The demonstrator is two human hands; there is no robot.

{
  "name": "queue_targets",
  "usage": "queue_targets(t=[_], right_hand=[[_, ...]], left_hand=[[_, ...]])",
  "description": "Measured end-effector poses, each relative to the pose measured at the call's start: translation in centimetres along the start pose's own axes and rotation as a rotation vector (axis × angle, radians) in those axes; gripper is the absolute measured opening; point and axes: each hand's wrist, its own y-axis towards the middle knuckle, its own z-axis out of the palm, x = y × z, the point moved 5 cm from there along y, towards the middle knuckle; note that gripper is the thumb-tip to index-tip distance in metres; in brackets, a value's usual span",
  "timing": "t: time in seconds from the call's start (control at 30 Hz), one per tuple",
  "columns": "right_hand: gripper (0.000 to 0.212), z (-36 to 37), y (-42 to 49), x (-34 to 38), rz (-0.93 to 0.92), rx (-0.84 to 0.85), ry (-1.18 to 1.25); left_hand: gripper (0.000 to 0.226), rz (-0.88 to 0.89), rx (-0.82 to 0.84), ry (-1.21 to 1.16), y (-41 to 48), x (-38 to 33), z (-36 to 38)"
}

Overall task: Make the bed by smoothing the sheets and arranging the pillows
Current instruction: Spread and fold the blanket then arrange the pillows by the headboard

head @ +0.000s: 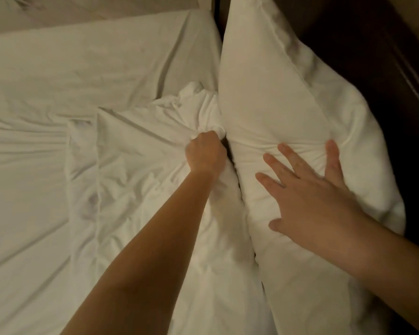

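We see the large white pillow (264, 93) directly under the fingers of the right hand (310, 189). These fingers are straight and spread wide, and they press flat into the cloth, so small folds gather around the fingertips. Beyond the fingertips the pillow runs on far. On the outer side of the fingers its edge lies against the dark headboard (373, 68).

Just beside this pillow, the fingers of the left hand (205, 153) are curled tight around a bunch of white cloth. The cloth belongs to a second pillow (136, 170), which is flat and much wrinkled. This pillow lies under the left forearm and touches the first pillow along one side.

Further out from the left fingers, away from the pillows, the white sheet (58, 81) covers the mattress with long creases.
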Motion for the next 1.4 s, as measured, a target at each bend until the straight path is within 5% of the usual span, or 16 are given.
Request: queue_targets(t=[0.07, 0.17, 0.23, 0.3, 0.37, 0.67, 0.9, 1.2, 1.3, 1.4], right_hand=[[0.092, 0.0, 0.1, 0.0, 0.001, 0.004, -0.001], [0.091, 0.2, 0.2, 0.0, -0.005, 0.014, -0.004], [0.091, 0.2, 0.4, -0.1, -0.014, 0.027, 0.008], [0.091, 0.1, 0.3, -0.2, -0.024, 0.029, 0.024], [0.091, 0.0, 0.3, -0.3, -0.03, 0.024, 0.027], [0.085, -0.2, 0.3, 0.1, -0.041, 0.019, 0.04], [0.08, -0.4, 0.2, 0.0, -0.064, 0.05, 0.044], [0.074, -0.7, 0.1, 0.3, -0.079, 0.059, 0.008], [0.071, -1.4, -0.4, 0.8, -0.108, 0.02, 0.022], [0.068, -2.9, -0.9, 2.1, -0.15, -0.052, 0.085]], left_hand=[[0.013, -0.022, 0.059, -0.047, 0.2, 0.2, 1.2], [0.068, -0.159, 0.317, -0.086, 0.4, 1.7, 5.1], [0.084, -0.151, 0.236, -0.089, -0.8, 2.3, 5.6], [0.071, -0.048, -0.014, -0.089, -3.7, 2.4, 4.2], [0.059, 0.034, -0.085, -0.095, -7.4, 2.8, 4.2], [0.069, -0.129, 0.278, 0.241, -8.2, 3.8, 11.4], [0.061, 0.012, 0.09, -0.103, -18.7, 2.5, 7.3], [0.075, 0.049, 0.307, 0.093, -25.2, 3.4, 11.4], [0.087, 0.055, 0.418, -0.021, -24.4, 4.0, 10.1], [0.065, 0.02, 0.451, -0.211, -24.9, 4.4, 6.1]])
